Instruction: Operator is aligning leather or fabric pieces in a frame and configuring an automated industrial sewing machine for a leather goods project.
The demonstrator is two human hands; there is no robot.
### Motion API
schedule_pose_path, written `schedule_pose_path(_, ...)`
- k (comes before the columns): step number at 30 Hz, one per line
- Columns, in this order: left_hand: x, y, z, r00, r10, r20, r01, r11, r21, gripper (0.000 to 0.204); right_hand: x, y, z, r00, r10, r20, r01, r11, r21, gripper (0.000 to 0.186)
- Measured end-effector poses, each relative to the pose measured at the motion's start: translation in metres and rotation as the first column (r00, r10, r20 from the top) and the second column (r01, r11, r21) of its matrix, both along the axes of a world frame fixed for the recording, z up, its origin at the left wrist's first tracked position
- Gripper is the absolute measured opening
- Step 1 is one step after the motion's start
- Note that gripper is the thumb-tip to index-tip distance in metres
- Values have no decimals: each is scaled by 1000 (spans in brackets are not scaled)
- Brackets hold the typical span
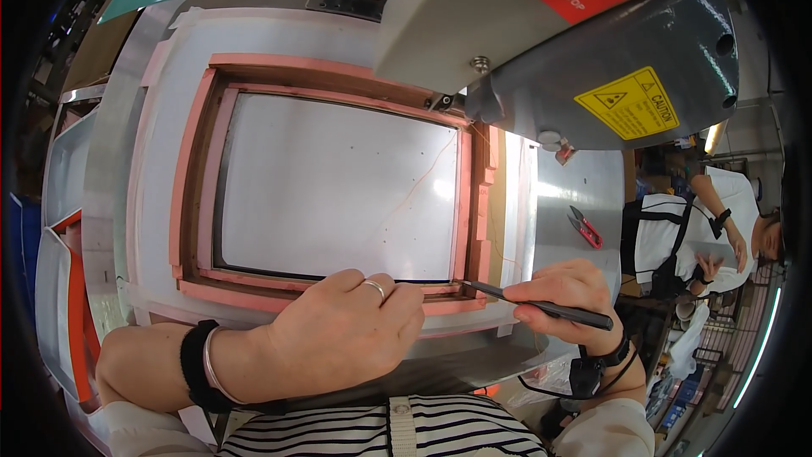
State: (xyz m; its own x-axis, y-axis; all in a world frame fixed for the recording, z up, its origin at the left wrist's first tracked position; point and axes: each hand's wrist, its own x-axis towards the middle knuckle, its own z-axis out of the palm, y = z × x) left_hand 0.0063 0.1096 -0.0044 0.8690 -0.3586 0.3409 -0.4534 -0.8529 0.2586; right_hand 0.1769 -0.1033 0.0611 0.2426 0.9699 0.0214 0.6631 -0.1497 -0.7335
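Observation:
Flat on the work surface lies a pink rectangular frame [191, 173] around a white panel [330, 178] with a dark border strip. My left hand [342, 334] is closed at the frame's near edge, right of its middle; its fingertips are hidden, and what they pinch cannot be made out. At the near right corner, my right hand [567, 300] grips a slim black pointed tool [577, 315]. Its tip touches or hovers just over the corner. A thin orange thread crosses the panel's right part, and another runs down outside the frame's right side.
A large grey sewing-machine head [541, 76] overhangs the far right corner. Red-handled thread snips [585, 227] lie on the metal table at right. Bins [72, 169] stand at left. Another person [706, 224] is at far right, beside shelves.

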Motion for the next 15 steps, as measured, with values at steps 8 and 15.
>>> schedule_pose_path(8, 1, 1, 3, 1000, -9, 0, 9, 1000, 14, 10, 6, -5, 4, 999, -29, -40, 29, 999, -13, 23)
schedule_pose_path(15, 2, 0, 1, 1000, -9, 17, 9, 1000, 16, 9, 7, -1, -1, 990, 126, -57, -128, 991, -31, 27)
